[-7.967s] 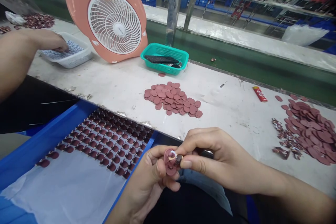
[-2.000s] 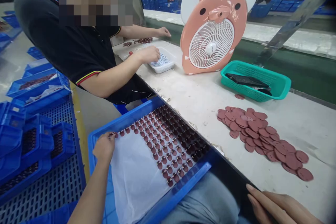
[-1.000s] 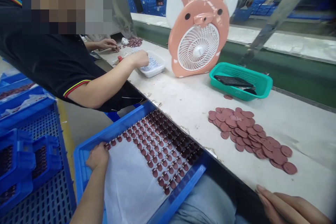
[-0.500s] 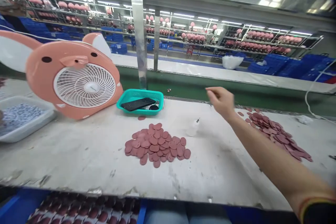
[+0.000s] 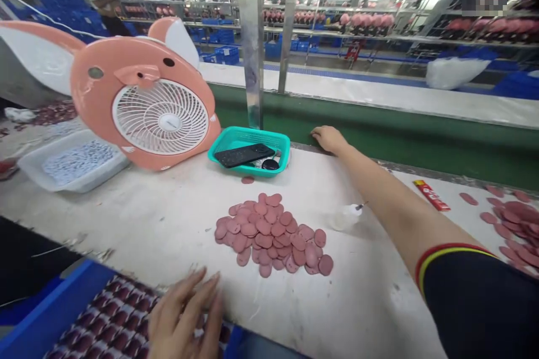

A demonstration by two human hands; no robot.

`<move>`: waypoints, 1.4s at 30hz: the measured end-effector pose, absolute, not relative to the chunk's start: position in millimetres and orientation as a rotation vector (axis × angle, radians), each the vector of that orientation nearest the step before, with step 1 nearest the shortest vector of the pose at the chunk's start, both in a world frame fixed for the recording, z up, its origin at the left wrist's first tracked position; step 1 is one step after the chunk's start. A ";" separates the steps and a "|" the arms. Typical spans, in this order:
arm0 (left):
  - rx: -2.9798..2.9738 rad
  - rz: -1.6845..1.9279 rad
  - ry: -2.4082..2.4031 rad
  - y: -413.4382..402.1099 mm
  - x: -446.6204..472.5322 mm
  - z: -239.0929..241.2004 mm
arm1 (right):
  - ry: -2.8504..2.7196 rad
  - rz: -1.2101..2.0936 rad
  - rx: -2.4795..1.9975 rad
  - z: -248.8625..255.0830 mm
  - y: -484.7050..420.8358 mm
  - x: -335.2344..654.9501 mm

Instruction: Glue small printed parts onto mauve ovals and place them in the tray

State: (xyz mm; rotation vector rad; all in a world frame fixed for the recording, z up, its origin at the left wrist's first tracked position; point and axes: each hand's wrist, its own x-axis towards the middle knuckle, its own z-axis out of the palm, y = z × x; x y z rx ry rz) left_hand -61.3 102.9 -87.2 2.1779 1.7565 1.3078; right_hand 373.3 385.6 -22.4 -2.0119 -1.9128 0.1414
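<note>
At the table's far edge, my right hand reaches over the green strip. Its fingers are curled and pressed together; anything in them is hidden. My left hand is open, fingers apart, over the near table edge by a blue crate filled with rows of dark red rounded pieces. Between the hands lies a pile of flat, dusky-pink oval pieces. A small translucent bottle with a thin tip is beside my right forearm.
A pink animal-shaped fan stands at the left, behind a white tray of small pale bits. A turquoise basket holds a black phone. To the right are a red packet and more oval pieces. Metal posts rise behind.
My right hand has stretched forward and lowered to the far table edge. My left hand has come into view at the bottom. The view has shifted, and the red packet now shows.
</note>
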 end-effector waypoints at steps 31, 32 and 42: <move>1.403 1.145 1.145 38.6 -4.8 -8.9 | -1.389 1.121 -1.293 -10.3 43.2 194.8; 1.451 1.145 1.128 34.2 -1.8 -7.4 | -1.301 1.257 -1.224 -10.2 34.7 183.2; 1.082 1.477 0.885 8.9 12.7 -37.9 | -0.714 1.496 -1.217 -12.6 4.0 144.3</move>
